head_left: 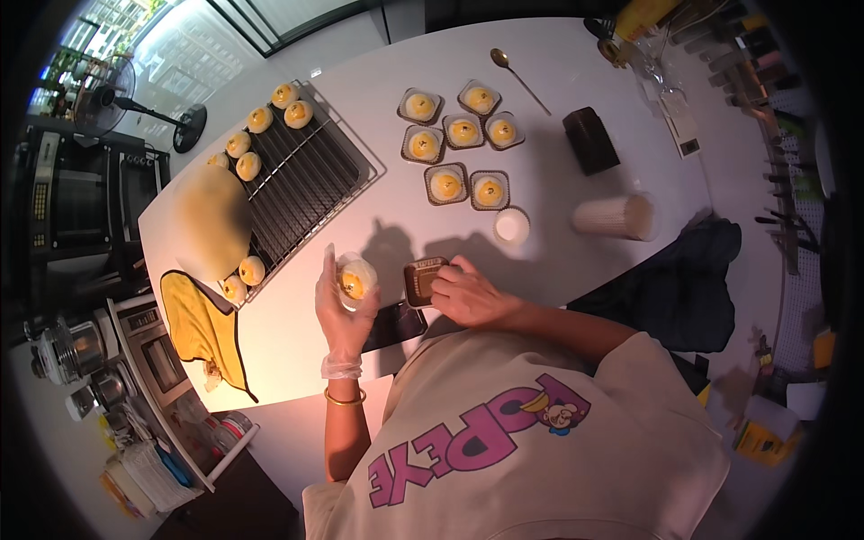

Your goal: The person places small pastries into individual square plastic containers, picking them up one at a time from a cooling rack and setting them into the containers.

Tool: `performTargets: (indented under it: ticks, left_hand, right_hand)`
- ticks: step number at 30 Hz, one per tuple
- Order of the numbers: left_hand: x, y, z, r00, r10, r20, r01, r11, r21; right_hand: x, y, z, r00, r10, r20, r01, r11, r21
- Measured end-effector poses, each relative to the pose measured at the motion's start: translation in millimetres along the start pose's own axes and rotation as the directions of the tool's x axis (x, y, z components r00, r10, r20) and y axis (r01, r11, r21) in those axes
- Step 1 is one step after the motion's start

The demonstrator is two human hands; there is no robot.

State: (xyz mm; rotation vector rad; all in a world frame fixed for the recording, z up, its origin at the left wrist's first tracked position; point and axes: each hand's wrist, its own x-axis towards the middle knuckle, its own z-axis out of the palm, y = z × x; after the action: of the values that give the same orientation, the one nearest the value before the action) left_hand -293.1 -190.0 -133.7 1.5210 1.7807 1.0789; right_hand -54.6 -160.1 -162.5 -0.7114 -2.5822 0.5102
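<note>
My left hand [341,324], in a clear disposable glove, holds a round glazed pastry [354,284] in a white paper cup. Bare fingers of my right hand [469,293] grip a small square brown plastic tray [422,280] by its right side. The tray's inside shows no pastry. A hand's width separates the pastry from the tray. Beyond my hands, several pastries [447,184] sit in paper cups inside matching square trays. One white paper cup [511,226] stands right of them, with no pastry in it. A dark phone [398,325] lies partly under my hands.
A wire rack over a black baking tray [304,175] bears several pastries [249,166] at left, part of it blurred. A stack of brown trays [590,140], a roll of paper cups [613,217] and a gold spoon [520,79] lie right. A yellow cloth [199,324] hangs over the left edge.
</note>
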Motion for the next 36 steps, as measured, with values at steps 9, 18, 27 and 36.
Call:
performTargets:
  ticks: [9,18,27,36]
  left_hand:
    - [48,-16,23,0.976,0.217,-0.011,-0.214,0.967,0.136]
    - [74,-26,64,0.93,0.285,0.232,-0.354,0.864,0.358]
    - [74,-24,86,0.943,0.205,0.263,-0.307,0.842,0.443]
    - [71,-25,92,0.936,0.267,0.231,-0.339,0.861,0.38]
  right_hand:
    - [66,73,44,0.999,-0.052,-0.016,0.049,0.989,-0.139]
    - [21,68,25,0.881,0.383,-0.279,-0.337,0.92,0.198]
    - [5,72,17,0.823,0.496,-0.276,-0.443,0.865,0.235]
    - [22,89,13,0.843,0.429,-0.325,-0.417,0.902,0.11]
